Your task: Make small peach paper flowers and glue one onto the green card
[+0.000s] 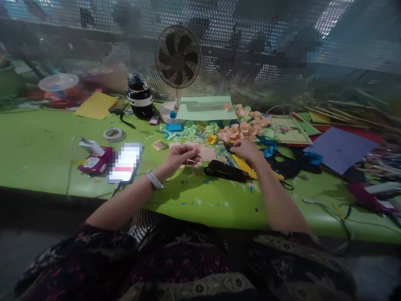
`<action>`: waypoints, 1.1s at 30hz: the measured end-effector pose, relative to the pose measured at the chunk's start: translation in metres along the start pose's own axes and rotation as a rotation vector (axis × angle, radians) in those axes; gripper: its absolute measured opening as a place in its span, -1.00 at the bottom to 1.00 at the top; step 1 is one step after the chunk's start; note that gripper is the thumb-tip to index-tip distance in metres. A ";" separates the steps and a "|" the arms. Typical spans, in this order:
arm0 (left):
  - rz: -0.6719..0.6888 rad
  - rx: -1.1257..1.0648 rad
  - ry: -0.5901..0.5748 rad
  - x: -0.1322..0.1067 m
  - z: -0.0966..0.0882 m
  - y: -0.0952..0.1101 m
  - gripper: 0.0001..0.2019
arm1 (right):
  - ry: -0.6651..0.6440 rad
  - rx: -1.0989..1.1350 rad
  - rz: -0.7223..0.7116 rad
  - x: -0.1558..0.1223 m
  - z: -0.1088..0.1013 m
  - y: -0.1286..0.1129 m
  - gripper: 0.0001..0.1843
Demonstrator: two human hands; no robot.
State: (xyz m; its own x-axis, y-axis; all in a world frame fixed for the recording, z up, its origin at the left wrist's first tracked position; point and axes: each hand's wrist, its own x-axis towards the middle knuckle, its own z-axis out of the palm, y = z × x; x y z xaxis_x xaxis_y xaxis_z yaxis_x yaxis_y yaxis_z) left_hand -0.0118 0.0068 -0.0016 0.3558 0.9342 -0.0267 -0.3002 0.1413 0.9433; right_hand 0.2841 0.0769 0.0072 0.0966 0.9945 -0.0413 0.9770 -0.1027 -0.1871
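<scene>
My left hand (184,155), with a white band at the wrist, pinches a small pale-peach paper piece (196,151) over the table. Beside it lies a flat pale-pink paper square (207,154). To the right, my right hand (246,150) is closed around dark scissors (224,143), whose blades point up and left; the fingers hide most of the handles. A black stapler (227,171) rests just in front of the two hands, beside a long yellow object (244,166). Peach paper flowers (241,129) are heaped behind my right hand, with a yellow paper flower (211,139) nearer the middle.
A fan (178,58) stands at the back, beside a dark jug (140,98). On the left are a lit phone (124,163), a tape roll (113,134) and yellow paper (96,105). Purple paper (341,148) and a black mask-shaped piece (283,167) lie right. Paper scraps litter the green table (188,196).
</scene>
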 end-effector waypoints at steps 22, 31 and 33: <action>0.057 -0.055 0.033 0.002 -0.001 -0.001 -0.69 | 0.137 0.371 -0.049 -0.016 -0.018 -0.003 -0.82; 0.148 -0.069 0.082 -0.002 0.002 0.005 -0.66 | -0.165 1.109 -0.185 -0.063 -0.032 -0.046 -0.51; 0.151 -0.061 0.101 -0.003 0.004 0.007 -0.67 | -0.247 1.100 -0.214 -0.077 -0.032 -0.059 -0.51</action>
State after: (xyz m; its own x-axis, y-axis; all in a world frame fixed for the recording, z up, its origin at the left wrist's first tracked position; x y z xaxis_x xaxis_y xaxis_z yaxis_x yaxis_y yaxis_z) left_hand -0.0117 0.0033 0.0063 0.2126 0.9741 0.0776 -0.3974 0.0136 0.9175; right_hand 0.2256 0.0071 0.0529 -0.2101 0.9749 -0.0740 0.2617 -0.0169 -0.9650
